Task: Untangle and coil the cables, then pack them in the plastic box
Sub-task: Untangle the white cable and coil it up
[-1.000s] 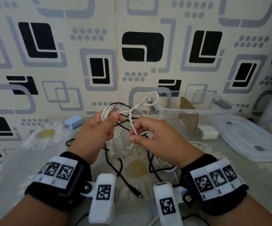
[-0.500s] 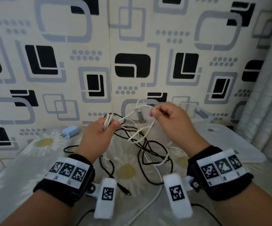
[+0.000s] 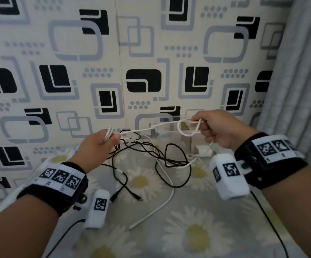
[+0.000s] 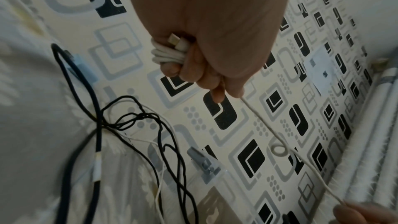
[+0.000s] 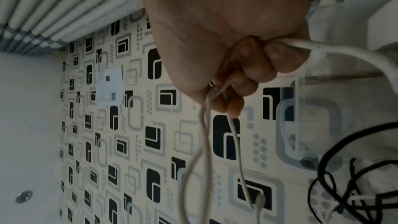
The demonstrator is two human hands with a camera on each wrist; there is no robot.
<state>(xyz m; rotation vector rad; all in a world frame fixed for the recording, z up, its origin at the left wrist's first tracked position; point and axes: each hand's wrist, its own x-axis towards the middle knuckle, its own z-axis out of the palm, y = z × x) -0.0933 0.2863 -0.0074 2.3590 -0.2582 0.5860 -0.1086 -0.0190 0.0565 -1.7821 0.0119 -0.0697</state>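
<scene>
My left hand (image 3: 102,144) grips a small coil of white cable (image 4: 167,52) with its plug end tucked in the fist. The same white cable (image 3: 162,124) runs taut to my right hand (image 3: 209,127), which pinches a loop of it raised above the bed. A tangle of black cables (image 3: 151,153) hangs and lies between the hands, crossed with thin white strands. A clear plastic box (image 3: 171,129) stands by the wall behind the right hand, partly hidden. Another white cable (image 3: 162,205) trails toward me on the sheet.
A daisy-print sheet (image 3: 197,229) covers the bed. A white charger block (image 3: 203,151) lies beside the box, under the right hand. A patterned wall (image 3: 113,62) rises close behind and a grey curtain (image 3: 300,81) hangs at right. Black wrist-camera leads run off each forearm.
My right hand has moved up and to the right, away from the left hand, stretching the white cable out. The left hand has kept its coil. The view has swung right.
</scene>
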